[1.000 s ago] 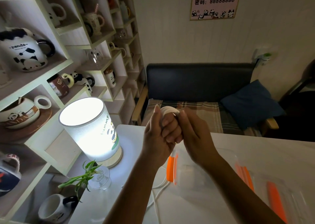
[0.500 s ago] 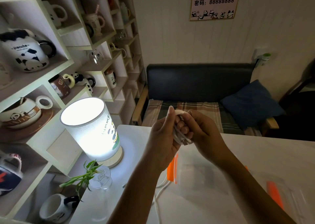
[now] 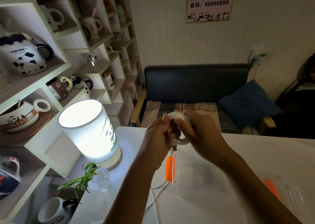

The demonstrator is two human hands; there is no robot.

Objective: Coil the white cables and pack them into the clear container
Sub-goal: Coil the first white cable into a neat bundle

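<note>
Hands together above the worktop [image 3: 255,155]: left hand [image 3: 157,138] at nine o'clock and right hand [image 3: 202,133] at three o'clock, both clamped on a coiled white cable [image 3: 178,117]. Clear container [image 3: 201,174] at six o'clock, on the worktop, orange clips showing.

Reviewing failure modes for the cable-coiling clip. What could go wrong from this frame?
1. The coiled white cable is pinched between left hand and right hand above the table; its connector end hangs free, so the coil may spring open.
2. A loose white cable trails beside the clear container and could snag.
</note>
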